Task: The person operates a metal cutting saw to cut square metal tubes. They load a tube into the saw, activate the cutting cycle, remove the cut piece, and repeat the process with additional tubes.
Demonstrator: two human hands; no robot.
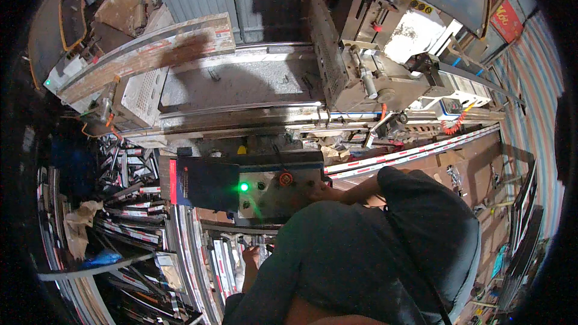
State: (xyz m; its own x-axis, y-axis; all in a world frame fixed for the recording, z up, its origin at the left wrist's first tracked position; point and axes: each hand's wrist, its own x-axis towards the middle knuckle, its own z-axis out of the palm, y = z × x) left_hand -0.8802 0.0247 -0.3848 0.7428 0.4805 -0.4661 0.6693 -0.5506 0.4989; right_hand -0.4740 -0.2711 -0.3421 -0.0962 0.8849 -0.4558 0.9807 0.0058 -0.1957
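My right hand (pixel 325 192) reaches to the right end of a metal control panel (pixel 265 206), at its knobs; its fingers are dark and hard to make out. The panel carries a lit green lamp (pixel 244 187) and a red round button (pixel 286 179). A dark blue sheet with a red edge (pixel 205 182) covers the panel's left part. Lower down, my left hand (pixel 250 257) hangs beside upright white-and-red-marked strips (pixel 221 265). Its fingers are too small and shadowed to show whether they hold anything.
Behind the panel stands a long cutting machine with a right head (pixel 385 69) and a left head (pixel 138 99), joined by rails (pixel 241 121). A long board (pixel 150 54) leans over the left head. Piled strips (pixel 129 210) fill the left; two long strips (pixel 415 151) extend right.
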